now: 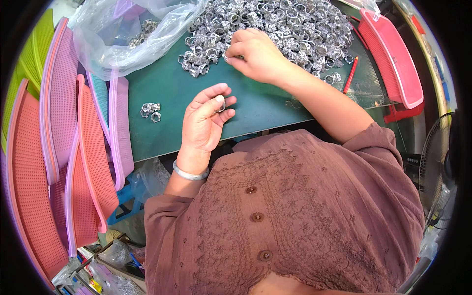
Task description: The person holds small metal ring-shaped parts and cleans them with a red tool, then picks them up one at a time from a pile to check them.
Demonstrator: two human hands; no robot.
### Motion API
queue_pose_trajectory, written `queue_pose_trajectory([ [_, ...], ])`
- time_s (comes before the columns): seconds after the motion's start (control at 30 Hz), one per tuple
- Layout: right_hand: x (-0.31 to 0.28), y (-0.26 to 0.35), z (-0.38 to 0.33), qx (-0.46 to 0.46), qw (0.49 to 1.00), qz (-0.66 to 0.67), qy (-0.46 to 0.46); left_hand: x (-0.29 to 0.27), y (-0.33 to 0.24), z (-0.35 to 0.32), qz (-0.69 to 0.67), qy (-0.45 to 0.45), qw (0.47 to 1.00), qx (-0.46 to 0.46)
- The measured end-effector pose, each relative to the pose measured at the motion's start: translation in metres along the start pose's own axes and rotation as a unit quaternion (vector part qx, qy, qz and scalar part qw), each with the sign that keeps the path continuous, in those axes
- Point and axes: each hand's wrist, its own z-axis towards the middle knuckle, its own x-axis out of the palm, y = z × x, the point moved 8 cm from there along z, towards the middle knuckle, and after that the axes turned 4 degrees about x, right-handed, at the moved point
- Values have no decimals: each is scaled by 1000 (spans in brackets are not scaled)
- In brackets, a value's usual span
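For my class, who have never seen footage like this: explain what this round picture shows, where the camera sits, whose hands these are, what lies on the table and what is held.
The camera is worn on a person's head and looks down, so its wide lens bends the edges. Both bare hands are that person's own. The left hand pinches a small silver ring between thumb and fingers. The right hand reaches into a big pile of silver rings on the green table. A few sorted rings lie apart. Nearby are a clear plastic bag and stacked perforated plastic trays.

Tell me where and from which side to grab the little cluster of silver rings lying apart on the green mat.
Pinch the small cluster of rings from above, fingertips closing on its left and right edges. It lies flat and low on the green mat, with bare mat around it, nearest the left hand.
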Motion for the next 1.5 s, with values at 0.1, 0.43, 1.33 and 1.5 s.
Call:
queue_pose_trajectory([
  [0.1, 13, -20, -16, 294, 822, 460, 163, 2, -5, 1, 23, -5, 999, 27],
  [0.43, 16, -5, -45, 287, 670, 666, 162, 28, -27, -1, 187, -18, 971, 149],
  [1.33, 10, 13, -55, 262, 805, 509, 158, 21, -33, -7, 306, -32, 923, 229],
  [1.5, -18, 5, -37, 93, 975, 201, 10, -10, -68, -24, 437, -117, 838, 305],
])
